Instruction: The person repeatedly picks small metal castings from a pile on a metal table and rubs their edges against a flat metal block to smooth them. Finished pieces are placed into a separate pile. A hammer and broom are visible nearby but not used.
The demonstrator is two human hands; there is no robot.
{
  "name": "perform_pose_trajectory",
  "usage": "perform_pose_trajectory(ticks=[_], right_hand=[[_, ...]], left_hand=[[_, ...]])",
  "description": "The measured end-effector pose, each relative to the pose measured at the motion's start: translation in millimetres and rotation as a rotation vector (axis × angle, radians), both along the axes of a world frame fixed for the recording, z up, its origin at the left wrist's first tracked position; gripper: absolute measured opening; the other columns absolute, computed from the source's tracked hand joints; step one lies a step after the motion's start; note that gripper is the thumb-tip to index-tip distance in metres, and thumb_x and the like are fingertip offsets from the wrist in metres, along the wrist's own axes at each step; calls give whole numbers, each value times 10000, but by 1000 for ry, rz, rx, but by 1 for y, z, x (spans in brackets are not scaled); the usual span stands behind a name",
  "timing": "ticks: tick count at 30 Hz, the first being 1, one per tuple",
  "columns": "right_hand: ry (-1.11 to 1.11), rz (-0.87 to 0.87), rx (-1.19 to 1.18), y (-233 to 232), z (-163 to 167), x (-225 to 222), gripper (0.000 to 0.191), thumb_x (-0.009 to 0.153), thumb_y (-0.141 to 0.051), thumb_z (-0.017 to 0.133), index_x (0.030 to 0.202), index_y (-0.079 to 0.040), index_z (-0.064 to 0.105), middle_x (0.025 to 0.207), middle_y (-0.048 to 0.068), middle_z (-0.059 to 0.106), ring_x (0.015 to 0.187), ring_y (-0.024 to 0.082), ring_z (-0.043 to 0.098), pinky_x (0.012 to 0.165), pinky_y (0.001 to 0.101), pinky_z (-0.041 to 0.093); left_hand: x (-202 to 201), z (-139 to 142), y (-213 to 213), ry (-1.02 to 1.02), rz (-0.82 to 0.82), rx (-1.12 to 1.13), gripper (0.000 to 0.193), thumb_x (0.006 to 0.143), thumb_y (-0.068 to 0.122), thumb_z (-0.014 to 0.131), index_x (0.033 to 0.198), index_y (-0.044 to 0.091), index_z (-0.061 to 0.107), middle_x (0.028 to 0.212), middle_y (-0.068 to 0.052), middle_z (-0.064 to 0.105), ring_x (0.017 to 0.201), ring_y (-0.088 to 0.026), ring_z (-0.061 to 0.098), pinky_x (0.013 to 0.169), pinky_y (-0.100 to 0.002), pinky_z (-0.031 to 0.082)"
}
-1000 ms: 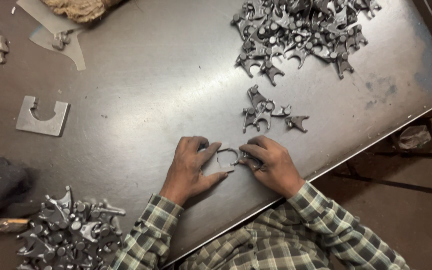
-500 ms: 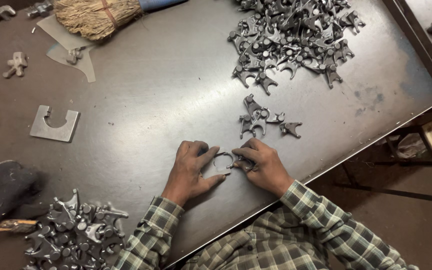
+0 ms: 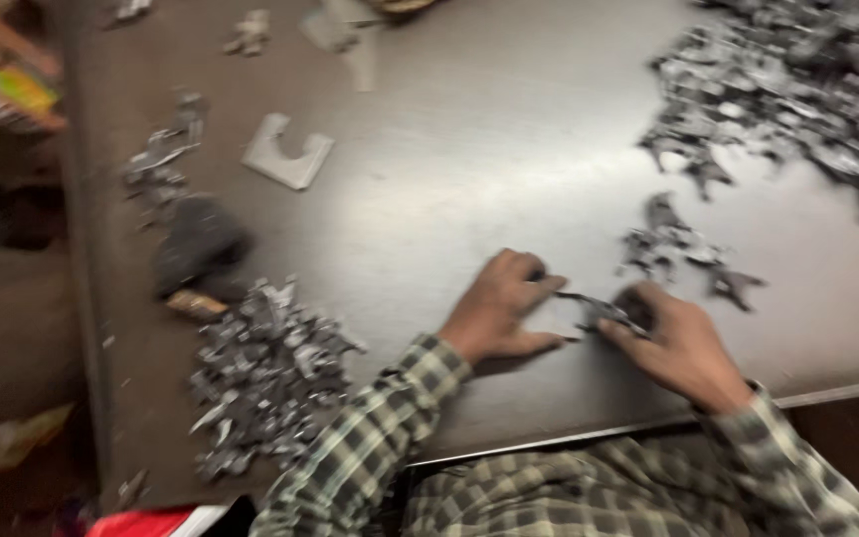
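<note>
Both hands, left hand (image 3: 497, 310) and right hand (image 3: 676, 343), pinch one small metal part (image 3: 597, 310) on the desk (image 3: 469, 169); the loose pile (image 3: 260, 373) at eight o'clock could snag the sleeve.

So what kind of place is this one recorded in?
Probably a small metalworking or assembly workshop: a steel-topped workbench, heaps of small grey cast metal parts on it, and both hands handling one small metal piece.

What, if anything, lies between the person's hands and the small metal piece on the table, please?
Nothing visible: the left hand and right hand both already touch the small metal piece, which lies between their fingertips on the table.
</note>
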State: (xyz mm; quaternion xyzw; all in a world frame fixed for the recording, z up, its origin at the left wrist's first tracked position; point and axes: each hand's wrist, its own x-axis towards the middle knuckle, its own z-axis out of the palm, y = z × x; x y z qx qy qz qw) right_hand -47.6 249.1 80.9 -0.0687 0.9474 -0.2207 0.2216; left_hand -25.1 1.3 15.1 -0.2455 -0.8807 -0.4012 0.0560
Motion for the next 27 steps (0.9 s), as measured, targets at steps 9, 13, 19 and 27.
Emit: perform_pose_trajectory(ticks=[9,13,19,27], right_hand=[[285,-278,-308,29,-34,-14,241,1016,-236,776,1124,-21,769,900,76,725,733,143,640,629,315,494],[306,-204,-305,26,-18,-1,242,1057,-207,795,1190,-13,736,822,151,700,655,177,602,542,323,451],[-112,232,-842,-90,16,22,323,952,-270,715,1220,-92,738,1017,63,796,780,92,800,654,217,678],[-140,260,-875,-114,53,30,298,859,-115,708,1147,-81,774,949,33,812,459,49,586,344,204,455]], left_hand=[[0,-9,4,-16,101,-94,728,687,527,855,1269,119,698,1194,-100,615,1073,-252,563,978,-418,543],[0,-15,4,-60,100,-103,714,686,522,849,1262,128,703,1187,-88,620,1067,-234,559,949,-391,551],[-6,-34,10,-52,124,-116,484,867,411,731,1299,194,714,1185,-54,646,1040,-187,555,935,-361,542],[-1,-21,2,-67,104,35,431,870,396,766,1243,183,743,1106,-47,649,1023,-218,571,967,-389,529]])
